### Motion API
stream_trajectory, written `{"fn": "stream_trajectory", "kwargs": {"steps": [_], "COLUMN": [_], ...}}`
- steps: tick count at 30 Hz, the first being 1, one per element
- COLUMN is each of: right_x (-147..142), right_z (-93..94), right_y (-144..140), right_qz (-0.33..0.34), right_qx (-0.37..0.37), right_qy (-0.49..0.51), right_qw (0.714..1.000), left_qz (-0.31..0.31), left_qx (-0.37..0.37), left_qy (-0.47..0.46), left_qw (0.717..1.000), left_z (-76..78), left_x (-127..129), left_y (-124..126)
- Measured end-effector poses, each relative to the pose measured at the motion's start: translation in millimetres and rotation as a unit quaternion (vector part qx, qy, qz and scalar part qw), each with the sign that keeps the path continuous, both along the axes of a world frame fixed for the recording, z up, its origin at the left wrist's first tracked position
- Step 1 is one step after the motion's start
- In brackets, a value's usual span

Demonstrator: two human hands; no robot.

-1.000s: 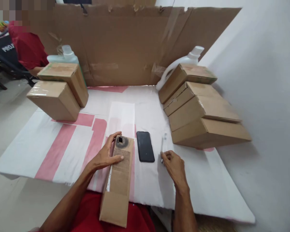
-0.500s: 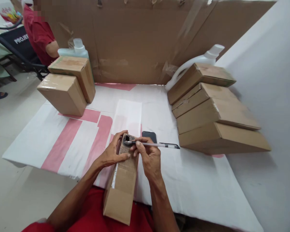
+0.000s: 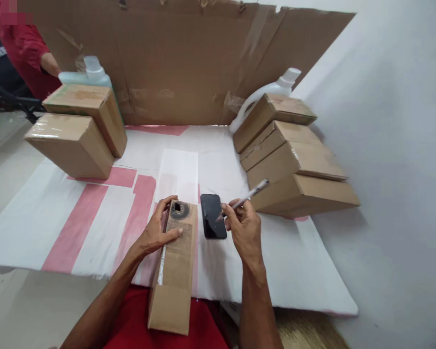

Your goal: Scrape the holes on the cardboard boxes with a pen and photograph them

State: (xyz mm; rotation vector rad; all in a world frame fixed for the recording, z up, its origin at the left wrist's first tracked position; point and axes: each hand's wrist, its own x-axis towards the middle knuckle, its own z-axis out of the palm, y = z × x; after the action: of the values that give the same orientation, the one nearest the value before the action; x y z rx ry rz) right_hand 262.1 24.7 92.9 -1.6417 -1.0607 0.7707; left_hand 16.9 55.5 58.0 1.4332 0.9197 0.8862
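Note:
A long cardboard box [image 3: 176,271] leans over the table's front edge toward my body. Near its far end is a dark, ragged hole [image 3: 178,208] ringed with black scribble. My left hand [image 3: 158,228] grips the box's far part, thumb on the top face and fingers round the left side. In my right hand [image 3: 243,225] is a pen [image 3: 256,189], its tip pointing down and left and its back end raised to the right. The pen tip is over a black phone [image 3: 209,228] lying on the table right of the box; I cannot tell whether it touches.
Cardboard boxes [image 3: 76,140] stand at the left before a green-tinted bottle [image 3: 94,72]. Several more boxes [image 3: 276,160] lean at the right by a white jug [image 3: 276,87]. A cardboard panel [image 3: 174,68] closes the back. White paper [image 3: 178,169] lies mid-table; a person in red sits far left.
My right hand has lifted the pen away from the hole and moved right, over the phone. My left hand stays on the box. The whole view has shifted.

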Motion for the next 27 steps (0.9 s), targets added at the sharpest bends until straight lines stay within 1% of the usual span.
{"fn": "stream_trajectory", "kwargs": {"steps": [1,2,4,6,7,9,11,14,16,18,19,21,23,25,27], "right_x": [12,23,39,47,48,47,45,41,33,19,11,-5,-18,-24,-25], "right_z": [-5.2,-11.7,-26.7,-41.4,-47.6,-56.3,-60.1,-59.2,-56.2,-52.6,-50.7,-47.1,-44.4,-43.5,-45.8], "right_y": [-3,-7,-16,-24,-27,-32,-35,-35,-32,-27,-24,-18,-12,-8,-6], "right_qz": [-0.002,0.001,0.012,0.026,0.034,0.048,0.053,0.024,0.012,0.025,0.037,0.049,0.041,0.016,-0.013], "right_qx": [-0.031,-0.071,-0.165,-0.245,-0.269,-0.288,-0.283,-0.252,-0.22,-0.201,-0.204,-0.233,-0.275,-0.299,-0.298], "right_qy": [-0.082,-0.163,-0.288,-0.35,-0.365,-0.382,-0.388,-0.397,-0.392,-0.384,-0.386,-0.404,-0.408,-0.38,-0.325], "right_qw": [0.996,0.984,0.943,0.904,0.891,0.877,0.876,0.882,0.893,0.901,0.899,0.883,0.87,0.875,0.897], "left_qz": [0.004,0.008,0.015,0.024,0.029,0.037,0.041,0.042,0.041,0.039,0.038,0.035,0.032,0.031,0.032], "left_qx": [0.003,0.004,0.002,0.005,0.007,0.011,0.013,0.015,0.01,0.005,0.005,0.006,0.008,0.007,0.008], "left_qy": [-0.003,-0.008,-0.014,-0.02,-0.025,-0.036,-0.042,-0.04,-0.043,-0.047,-0.046,-0.039,-0.035,-0.038,-0.041], "left_qw": [1.0,1.0,1.0,1.0,0.999,0.999,0.998,0.998,0.998,0.998,0.998,0.999,0.999,0.999,0.999], "left_z": [-1.0,-2.0,-4.0,-5.5,-6.0,-6.4,-6.3,-5.9,-6.0,-6.3,-6.5,-6.8,-6.7,-6.5,-6.3], "left_x": [0,0,2,4,6,10,14,17,16,13,12,10,9,9,10], "left_y": [0,0,1,2,3,3,3,3,2,3,3,3,3,3,3]}}
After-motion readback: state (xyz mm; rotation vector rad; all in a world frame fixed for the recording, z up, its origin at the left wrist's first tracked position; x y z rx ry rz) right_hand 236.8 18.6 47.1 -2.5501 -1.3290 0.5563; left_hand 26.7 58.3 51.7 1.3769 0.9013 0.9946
